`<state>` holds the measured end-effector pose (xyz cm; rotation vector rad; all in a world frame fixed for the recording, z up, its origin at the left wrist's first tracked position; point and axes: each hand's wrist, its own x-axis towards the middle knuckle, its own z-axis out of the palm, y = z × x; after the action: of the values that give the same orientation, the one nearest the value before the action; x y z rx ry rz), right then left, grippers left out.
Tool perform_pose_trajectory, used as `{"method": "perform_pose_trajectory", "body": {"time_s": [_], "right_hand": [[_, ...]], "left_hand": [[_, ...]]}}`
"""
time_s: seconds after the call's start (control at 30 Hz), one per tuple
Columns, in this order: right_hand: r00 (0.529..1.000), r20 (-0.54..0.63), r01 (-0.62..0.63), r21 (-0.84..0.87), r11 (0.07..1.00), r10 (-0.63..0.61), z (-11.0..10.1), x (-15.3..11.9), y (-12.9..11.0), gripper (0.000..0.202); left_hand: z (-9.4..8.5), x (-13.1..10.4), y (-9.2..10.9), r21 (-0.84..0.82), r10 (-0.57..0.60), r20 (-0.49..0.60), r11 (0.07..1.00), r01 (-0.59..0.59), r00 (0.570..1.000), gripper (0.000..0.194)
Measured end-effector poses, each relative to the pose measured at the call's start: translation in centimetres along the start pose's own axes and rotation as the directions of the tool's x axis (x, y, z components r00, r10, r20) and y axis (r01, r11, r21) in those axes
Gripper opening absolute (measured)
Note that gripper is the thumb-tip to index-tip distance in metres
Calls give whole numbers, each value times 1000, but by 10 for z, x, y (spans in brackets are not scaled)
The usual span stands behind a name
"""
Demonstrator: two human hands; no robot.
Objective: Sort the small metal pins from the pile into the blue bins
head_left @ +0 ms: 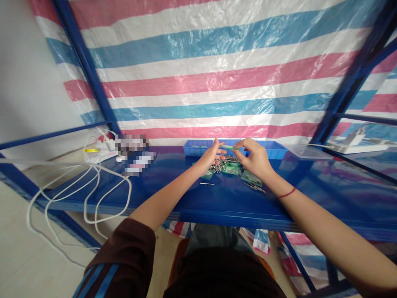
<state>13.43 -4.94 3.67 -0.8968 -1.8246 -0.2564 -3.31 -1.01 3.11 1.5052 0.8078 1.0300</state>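
Note:
Over the blue shelf, my two hands hold up a small green-edged plastic bag (230, 147) between them. My right hand (254, 156) pinches its right end with thumb and fingers. At the left end, the fingers of my left hand (211, 158) close on the bag, though their exact grip is small in view. Below lies a heap of thin metal pieces that look like blind rivets (221, 164). Flat green-tinted bags (232, 168) lie among them. A single rivet (206, 183) rests nearer the front, and a few more rivets (254, 187) lie under my right wrist.
Behind the hands stands a long blue plastic bin (192, 150), with a clear lid (305, 152) to its right. White cables (88, 190) loop over the left edge beside a power strip (107, 155). Blue metal posts (87, 68) and a striped sheet (217, 74) bound the shelf (173, 194).

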Motion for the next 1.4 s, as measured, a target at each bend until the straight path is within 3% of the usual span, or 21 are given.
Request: {"method": "perform_pose_trajectory", "body": {"time_s": [0.1,0.27,0.43,0.57,0.6,0.7,0.77,0.83,0.93,1.03,1.1,1.17,1.27,1.4], "right_hand": [[991,10,131,-50,990,-131,-4,1,-2,10],[981,63,188,-126,974,-182,-1,0,-1,16],[981,36,194,-169,966,-191,0,5,3,24],[962,87,274,-347,897,-260,-8,24,19,25],[953,116,303,-396,867,-280,-10,28,25,24],[933,185,361,-492,792,-309,-19,34,47,23],[929,215,369,-519,771,-300,-25,31,59,23],[928,257,369,-515,774,-271,-30,25,65,23],[918,366,316,-445,838,-152,-34,18,63,21],[841,540,170,-297,940,19,-32,16,52,16],[755,654,111,-197,974,46,-27,14,43,14],[695,719,119,-143,983,20,-20,12,35,21],[672,740,152,-169,974,23,-9,9,25,34],[663,746,173,-227,958,58,-4,8,18,24]], "left_hand": [[1,-3,4,-63,-94,58,993,98,994,59],[0,-4,-5,-16,62,90,998,-60,994,34],[-14,10,-3,151,205,-135,971,-184,969,28],[-52,39,11,389,433,-320,871,-300,843,26],[-62,47,14,457,466,-354,843,-285,811,29],[-83,66,16,629,407,-405,774,-74,819,52],[-85,72,12,697,346,-450,713,82,823,57],[-79,73,4,758,291,-468,618,209,835,46],[-65,69,-6,867,240,-385,425,260,891,34],[-58,61,-6,926,351,-314,317,204,882,39],[-54,54,-1,940,408,-274,305,153,871,39],[-49,46,4,948,403,-209,307,83,891,37],[-32,33,3,947,407,-75,314,-62,910,35],[-5,19,-7,905,450,115,321,-280,886,35]]}}
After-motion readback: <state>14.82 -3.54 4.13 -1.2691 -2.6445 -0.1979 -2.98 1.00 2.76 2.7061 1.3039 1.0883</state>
